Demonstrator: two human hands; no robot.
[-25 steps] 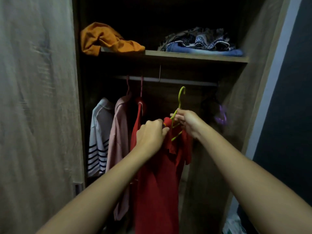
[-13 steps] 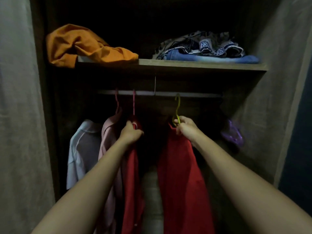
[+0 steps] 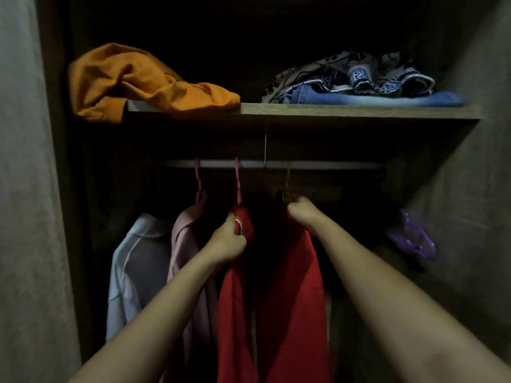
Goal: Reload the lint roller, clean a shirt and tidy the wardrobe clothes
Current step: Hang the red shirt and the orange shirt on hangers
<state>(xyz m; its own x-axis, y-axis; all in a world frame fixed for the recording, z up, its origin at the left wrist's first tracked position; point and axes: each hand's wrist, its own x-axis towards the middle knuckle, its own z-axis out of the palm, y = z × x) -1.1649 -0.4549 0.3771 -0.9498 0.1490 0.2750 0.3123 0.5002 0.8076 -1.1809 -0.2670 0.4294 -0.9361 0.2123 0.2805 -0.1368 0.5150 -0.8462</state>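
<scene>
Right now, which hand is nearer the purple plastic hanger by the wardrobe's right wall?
Right. The right hand grips the yellow-green hanger at its neck, just left of the purple plastic hanger; the left hand holds the left red garment at its collar, farther left.

4 hung shirts (image 3: 132, 266) (image 3: 188, 239) (image 3: 235, 299) (image 3: 293, 299), 2 hands (image 3: 226, 241) (image 3: 301, 214)

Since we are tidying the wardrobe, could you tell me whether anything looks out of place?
The orange garment lies crumpled on the shelf, part of it drooping over the front edge at the left.
</scene>
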